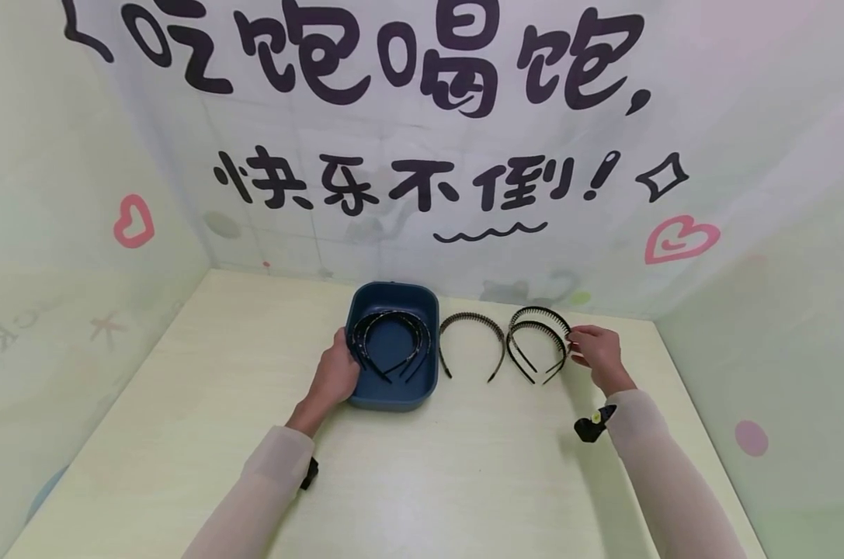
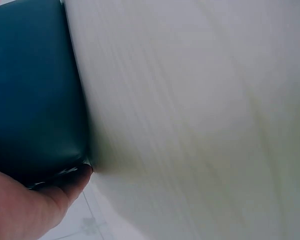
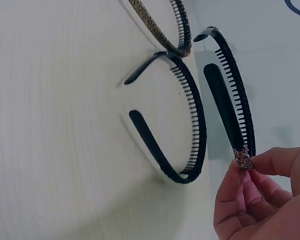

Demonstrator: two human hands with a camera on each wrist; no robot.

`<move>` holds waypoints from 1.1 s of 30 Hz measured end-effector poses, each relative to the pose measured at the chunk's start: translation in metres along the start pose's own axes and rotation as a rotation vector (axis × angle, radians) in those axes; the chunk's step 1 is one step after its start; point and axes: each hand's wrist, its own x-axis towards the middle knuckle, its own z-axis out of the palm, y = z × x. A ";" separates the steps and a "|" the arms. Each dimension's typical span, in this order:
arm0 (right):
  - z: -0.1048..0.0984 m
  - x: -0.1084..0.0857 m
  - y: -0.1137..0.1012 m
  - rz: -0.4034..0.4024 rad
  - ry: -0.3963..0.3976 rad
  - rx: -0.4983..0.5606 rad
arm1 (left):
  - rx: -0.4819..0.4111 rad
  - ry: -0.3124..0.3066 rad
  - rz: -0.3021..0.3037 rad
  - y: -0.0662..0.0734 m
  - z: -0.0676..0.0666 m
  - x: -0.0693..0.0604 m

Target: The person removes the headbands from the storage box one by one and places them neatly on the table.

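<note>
Looks partway: several bands (image 1: 392,314) nested in the tub (image 1: 394,404), overlapped so exact count unclear; three outside. Right hand (image 1: 596,355) pinches one black band (image 3: 243,105) by its glittery spot, thumb against fingers; it looks lifted. Second black band (image 3: 202,130) and patterned band (image 1: 472,316) lie on the table (image 1: 463,473), untouched. Left hand (image 1: 335,371) grips the tub's left side, fingers mostly hidden.

Here's the whitish back wall (image 1: 366,130), bold dark Chinese lettering (image 1: 424,185) sweeping across in two rows, a pink heart (image 1: 680,241) low on the right! Pale green-tinted left wall (image 1: 51,178), then a right wall (image 1: 806,349) carrying a mauve dot (image 1: 751,438), and between them a light wood-toned table (image 1: 422,481), soft shadow (image 1: 603,481) lying across its right side
</note>
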 end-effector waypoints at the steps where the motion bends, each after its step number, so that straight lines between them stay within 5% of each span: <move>1: -0.002 0.001 0.001 0.004 0.003 0.004 | 0.000 0.000 0.002 0.000 0.000 0.000; 33: -0.059 0.017 0.030 0.181 0.135 0.239 | 0.014 0.002 -0.009 0.000 0.000 0.000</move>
